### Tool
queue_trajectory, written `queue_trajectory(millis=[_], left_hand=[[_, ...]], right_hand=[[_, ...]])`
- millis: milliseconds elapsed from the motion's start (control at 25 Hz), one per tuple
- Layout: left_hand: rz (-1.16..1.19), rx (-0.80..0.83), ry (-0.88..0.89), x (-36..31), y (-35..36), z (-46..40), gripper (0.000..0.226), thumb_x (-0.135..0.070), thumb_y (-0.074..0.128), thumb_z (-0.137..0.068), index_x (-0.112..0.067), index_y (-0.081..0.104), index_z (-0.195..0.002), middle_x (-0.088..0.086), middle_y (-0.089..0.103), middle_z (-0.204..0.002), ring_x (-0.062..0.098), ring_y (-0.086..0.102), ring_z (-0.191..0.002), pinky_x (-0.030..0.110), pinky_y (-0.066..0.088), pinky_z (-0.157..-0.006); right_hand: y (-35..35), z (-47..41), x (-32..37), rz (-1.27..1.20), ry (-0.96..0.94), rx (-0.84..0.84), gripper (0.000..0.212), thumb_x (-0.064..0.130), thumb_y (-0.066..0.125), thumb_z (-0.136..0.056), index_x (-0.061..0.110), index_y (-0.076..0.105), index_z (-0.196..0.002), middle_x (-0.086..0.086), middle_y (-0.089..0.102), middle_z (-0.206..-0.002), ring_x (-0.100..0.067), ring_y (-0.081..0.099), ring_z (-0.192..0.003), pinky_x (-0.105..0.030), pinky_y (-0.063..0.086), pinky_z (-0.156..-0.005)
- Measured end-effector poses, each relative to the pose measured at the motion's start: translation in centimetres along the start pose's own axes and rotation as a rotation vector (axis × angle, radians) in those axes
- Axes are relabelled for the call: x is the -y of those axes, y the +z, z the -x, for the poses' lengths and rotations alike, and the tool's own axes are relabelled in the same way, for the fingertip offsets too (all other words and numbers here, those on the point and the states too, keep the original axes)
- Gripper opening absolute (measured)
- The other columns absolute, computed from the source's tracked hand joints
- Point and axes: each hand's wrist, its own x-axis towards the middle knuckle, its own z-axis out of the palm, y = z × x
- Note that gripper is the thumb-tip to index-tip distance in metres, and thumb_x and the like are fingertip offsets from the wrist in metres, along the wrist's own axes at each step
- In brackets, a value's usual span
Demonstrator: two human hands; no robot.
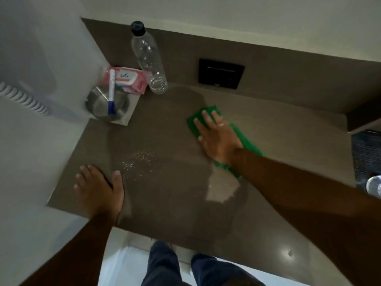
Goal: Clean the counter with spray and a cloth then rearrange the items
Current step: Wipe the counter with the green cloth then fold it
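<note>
The brown counter (165, 203) fills the middle of the head view. My right hand (216, 137) lies flat with spread fingers on a green cloth (245, 141), pressing it on the counter right of centre. My left hand (99, 188) rests flat on the counter's left front edge, holding nothing. Spray droplets (138, 162) speckle the surface between my hands, and a wet sheen (222, 188) shows below the cloth. At the back left stand a clear plastic bottle (148, 58), a pink wipes pack (127, 79) and a steel bowl (107, 104) with a blue-tipped marker (111, 93) across it.
A black wall plate (220, 74) sits on the brown backsplash behind the cloth. A white wall borders the counter on the left. Another clear object (374, 185) shows at the right edge, off the counter. My legs in dark trousers (165, 265) stand below the front edge.
</note>
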Motion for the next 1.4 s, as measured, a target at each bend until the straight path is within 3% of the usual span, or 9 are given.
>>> queue_trajectory(millis=[160, 280, 440, 600, 760, 960, 1040, 1200, 1400], left_hand=[[-0.038, -0.006, 0.037, -0.5, -0.4, -0.1, 0.081, -0.051, 0.041, -0.096, 0.007, 0.021, -0.147, 0.031, 0.026, -0.154, 0.047, 0.026, -0.140, 0.056, 0.024, -0.115], [-0.014, -0.018, 0.051, -0.3, -0.5, -0.1, 0.080, -0.051, 0.041, -0.095, 0.007, 0.022, -0.147, 0.030, 0.026, -0.153, 0.046, 0.026, -0.140, 0.057, 0.023, -0.115], [0.049, -0.003, 0.041, 0.0, 0.2, -0.2, 0.082, -0.055, 0.037, -0.096, 0.002, 0.015, -0.151, 0.026, 0.018, -0.158, 0.042, 0.018, -0.145, 0.055, 0.015, -0.119], [0.045, -0.028, 0.070, 0.2, 0.7, -0.1, 0.081, -0.053, 0.036, -0.096, 0.002, 0.015, -0.151, 0.028, 0.018, -0.158, 0.044, 0.018, -0.145, 0.056, 0.017, -0.117], [0.078, -0.025, 0.073, 0.5, 0.9, -0.3, 0.080, -0.053, 0.034, -0.097, 0.002, 0.015, -0.151, 0.028, 0.018, -0.157, 0.045, 0.017, -0.145, 0.056, 0.014, -0.118], [0.126, -0.008, 0.093, 0.4, 0.5, -0.1, 0.081, -0.052, 0.036, -0.095, 0.005, 0.018, -0.149, 0.030, 0.020, -0.156, 0.046, 0.019, -0.144, 0.057, 0.013, -0.117], [0.142, 0.003, 0.085, 0.5, 0.5, -0.2, 0.082, -0.053, 0.034, -0.094, 0.005, 0.018, -0.150, 0.030, 0.019, -0.157, 0.046, 0.019, -0.144, 0.057, 0.013, -0.117], [0.175, 0.018, 0.094, 0.7, 0.7, -0.3, 0.083, -0.054, 0.033, -0.095, 0.005, 0.015, -0.150, 0.030, 0.017, -0.157, 0.046, 0.016, -0.145, 0.058, 0.012, -0.117], [0.201, 0.018, 0.040, 0.8, -0.2, -1.3, 0.083, -0.051, 0.038, -0.096, 0.005, 0.013, -0.151, 0.030, 0.015, -0.158, 0.046, 0.014, -0.146, 0.058, 0.011, -0.118]], right_hand=[[1.1, 10.4, 10.9, -0.039, -0.378, 0.150, 0.060, 0.047, 0.030, -0.098, 0.023, 0.020, -0.153, -0.011, 0.020, -0.161, -0.038, 0.016, -0.147, -0.056, 0.014, -0.119], [1.8, 19.0, 9.2, -0.086, -0.513, 0.178, 0.057, 0.053, 0.045, -0.092, 0.031, 0.039, -0.144, -0.006, 0.037, -0.154, -0.034, 0.037, -0.140, -0.052, 0.036, -0.109], [2.9, 17.7, -1.7, -0.015, -0.123, 0.075, 0.059, 0.052, 0.027, -0.096, 0.028, 0.026, -0.149, -0.017, 0.038, -0.152, -0.043, 0.037, -0.136, -0.059, 0.041, -0.104], [0.8, 6.3, -2.0, -0.131, 0.364, 0.030, 0.060, 0.050, 0.015, -0.097, 0.033, 0.008, -0.154, -0.013, 0.007, -0.163, -0.040, 0.010, -0.147, -0.052, 0.017, -0.118], [-0.4, -1.2, 12.7, -0.119, 0.245, 0.006, 0.061, 0.043, 0.012, -0.097, 0.026, 0.009, -0.155, -0.012, 0.012, -0.163, -0.035, 0.004, -0.149, -0.054, 0.010, -0.118], [-1.0, 9.6, 22.7, -0.245, 0.106, 0.029, 0.057, 0.051, 0.026, -0.099, 0.037, 0.011, -0.152, -0.003, 0.004, -0.163, -0.031, 0.001, -0.149, -0.051, 0.006, -0.120], [1.0, 15.7, 19.4, -0.206, 0.230, 0.016, 0.059, 0.055, 0.026, -0.097, 0.038, 0.011, -0.152, -0.002, 0.003, -0.162, -0.029, 0.001, -0.149, -0.054, 0.011, -0.120], [2.5, 23.8, 12.9, -0.271, 0.798, 0.029, 0.060, 0.055, 0.019, -0.097, 0.035, 0.013, -0.153, -0.006, 0.006, -0.163, -0.035, 0.008, -0.149, -0.053, 0.015, -0.119], [1.0, 16.1, 15.9, -0.295, 0.890, 0.011, 0.061, 0.053, 0.011, -0.096, 0.032, -0.002, -0.153, -0.011, -0.001, -0.163, -0.035, -0.004, -0.149, -0.051, 0.007, -0.121]])
